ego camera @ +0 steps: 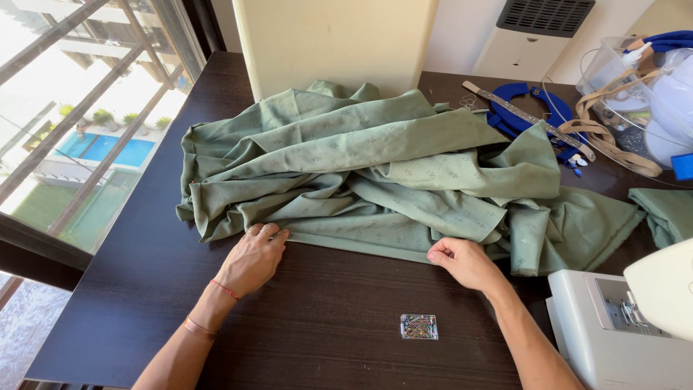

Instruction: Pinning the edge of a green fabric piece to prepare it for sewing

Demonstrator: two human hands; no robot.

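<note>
green fabric (pixel 375 173) rumpled, hem folded | left hand (pixel 253 260) pinching hem | right hand (pixel 465 261) pinching hem

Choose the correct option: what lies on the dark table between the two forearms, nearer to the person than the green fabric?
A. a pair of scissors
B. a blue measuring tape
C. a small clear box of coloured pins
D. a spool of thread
C: a small clear box of coloured pins sits alone on the dark table, below the green fabric, between the left hand and the right hand.
</note>
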